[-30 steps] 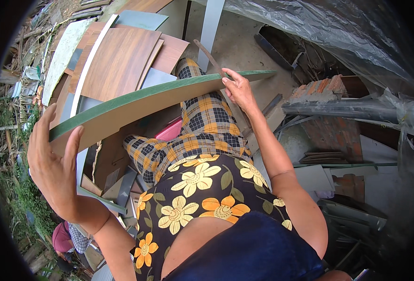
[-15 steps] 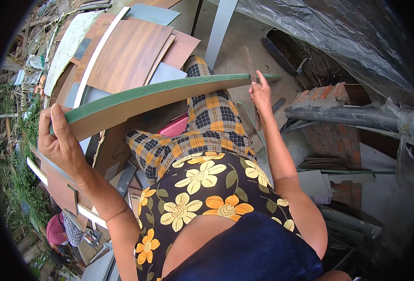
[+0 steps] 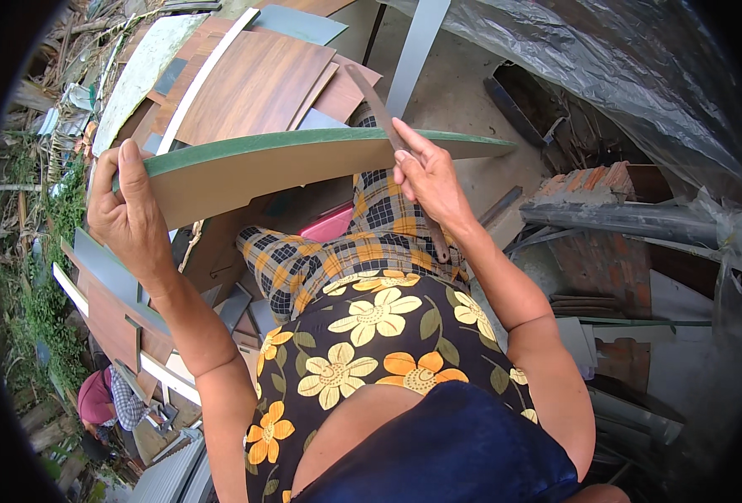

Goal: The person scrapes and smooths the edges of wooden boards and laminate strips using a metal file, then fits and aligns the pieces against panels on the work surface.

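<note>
A long board point(image 3: 254, 174) with a tan face and a green edge lies across in front of me, standing on edge above my knees. My left hand point(image 3: 132, 214) grips its near left end, the thumb over the green edge and the fingers curled behind. In my right hand point(image 3: 431, 184) is a long flat brown strip point(image 3: 373, 101), rusty-looking with a rounded end. It crosses the board's green edge right of the middle. My index finger and thumb lie along it; its lower end shows below my wrist. Whether it is a blade or a file I cannot tell.
Stacked wood-look panels point(image 3: 258, 84) lie beyond the board to the left. A pink object point(image 3: 327, 224) sits between my legs. On the right are broken brickwork point(image 3: 585, 183), a dark pipe point(image 3: 631, 215) and plastic sheeting point(image 3: 589, 59). Another person point(image 3: 107, 402) bends over at the lower left.
My right hand has slid left along the board's edge with the brown strip, which now tilts more to the left. The left hand still holds the board's end; the whole view has shifted slightly.
</note>
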A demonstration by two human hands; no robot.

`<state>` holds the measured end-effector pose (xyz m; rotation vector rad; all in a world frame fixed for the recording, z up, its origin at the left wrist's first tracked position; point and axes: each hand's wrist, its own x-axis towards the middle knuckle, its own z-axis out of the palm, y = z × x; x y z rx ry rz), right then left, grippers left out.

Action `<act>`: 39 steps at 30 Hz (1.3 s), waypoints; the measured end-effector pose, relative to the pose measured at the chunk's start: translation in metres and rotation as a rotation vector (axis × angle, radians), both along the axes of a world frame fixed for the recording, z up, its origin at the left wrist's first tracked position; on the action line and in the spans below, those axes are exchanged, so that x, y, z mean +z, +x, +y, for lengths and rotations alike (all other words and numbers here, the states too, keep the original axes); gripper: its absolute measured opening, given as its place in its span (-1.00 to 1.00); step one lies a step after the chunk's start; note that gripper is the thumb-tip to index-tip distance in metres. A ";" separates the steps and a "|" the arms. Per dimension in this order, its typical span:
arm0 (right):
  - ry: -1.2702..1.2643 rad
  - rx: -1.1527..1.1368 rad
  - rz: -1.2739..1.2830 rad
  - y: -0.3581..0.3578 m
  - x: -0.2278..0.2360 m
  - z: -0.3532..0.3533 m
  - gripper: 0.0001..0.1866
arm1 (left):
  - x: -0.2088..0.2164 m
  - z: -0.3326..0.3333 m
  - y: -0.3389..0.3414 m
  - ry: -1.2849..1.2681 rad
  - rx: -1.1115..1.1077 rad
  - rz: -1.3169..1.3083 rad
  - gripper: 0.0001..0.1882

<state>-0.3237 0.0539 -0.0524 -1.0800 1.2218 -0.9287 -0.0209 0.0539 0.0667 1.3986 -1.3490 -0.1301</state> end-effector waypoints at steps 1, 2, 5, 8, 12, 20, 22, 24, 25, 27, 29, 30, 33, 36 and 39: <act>-0.020 0.058 -0.011 0.011 0.016 0.001 -0.45 | 0.001 0.000 -0.001 -0.003 -0.005 -0.004 -0.72; -0.039 0.118 -0.020 0.023 0.033 0.002 -0.45 | 0.001 0.001 -0.002 -0.004 -0.009 -0.016 -0.69; -0.121 0.292 -0.090 0.056 0.069 0.002 -0.45 | 0.001 0.001 -0.003 -0.006 -0.021 -0.048 -0.67; -0.197 0.398 -0.180 0.085 0.099 0.002 -0.45 | 0.000 0.002 -0.003 -0.003 -0.032 -0.058 -0.66; -0.294 0.474 -0.210 0.101 0.107 0.008 -0.45 | -0.001 0.003 -0.004 0.040 -0.028 -0.002 -0.66; -0.317 0.192 0.196 0.021 0.030 0.001 -0.44 | -0.002 -0.001 0.005 0.088 -0.008 -0.025 -0.67; -0.112 0.085 0.268 -0.016 0.002 0.000 -0.45 | -0.004 -0.002 0.003 0.067 0.006 -0.037 -0.67; 0.007 -0.065 0.393 -0.058 -0.039 -0.004 -0.47 | -0.003 -0.003 0.001 0.057 -0.031 -0.054 -0.67; -0.008 -0.143 0.467 -0.082 -0.068 -0.007 -0.47 | -0.002 0.000 0.002 0.071 -0.026 -0.025 -0.66; 0.068 -0.250 0.647 -0.136 -0.122 -0.015 -0.46 | -0.004 0.001 0.000 0.052 -0.025 -0.015 -0.64; 0.234 -0.353 0.723 -0.186 -0.172 -0.026 -0.47 | -0.003 0.006 -0.001 0.045 -0.012 -0.029 -0.64; 0.340 -0.406 0.690 -0.209 -0.191 -0.029 -0.46 | -0.003 0.008 -0.001 0.040 0.004 -0.039 -0.64; 0.430 -0.515 0.643 -0.233 -0.203 -0.033 -0.42 | -0.003 0.010 0.001 0.049 0.005 -0.076 -0.63; 0.361 -0.639 0.668 -0.214 -0.188 -0.034 -0.36 | -0.008 0.013 0.005 0.034 0.009 -0.089 -0.63; -0.011 -0.510 0.685 -0.188 -0.170 -0.030 -0.30 | -0.007 0.016 0.008 0.016 0.025 -0.106 -0.63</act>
